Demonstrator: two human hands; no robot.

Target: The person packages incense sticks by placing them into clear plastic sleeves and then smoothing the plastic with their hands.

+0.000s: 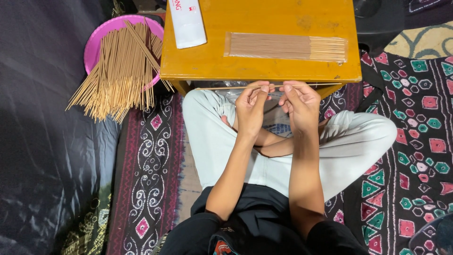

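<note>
My left hand (251,106) and my right hand (299,103) are raised side by side just below the front edge of a low yellow wooden table (264,66). Both pinch one thin incense stick (222,88) that lies level between the fingertips and reaches out past each hand. On the table top lies a flat row of several incense sticks (285,47) on a clear sheet. A large loose bundle of sticks (118,71) rests in and spills out of a pink round basin (96,40) to the left.
A white packet (188,22) lies at the table's back left corner. I sit cross-legged in light trousers on patterned cloth (415,141). Dark plastic sheeting (42,141) covers the left side.
</note>
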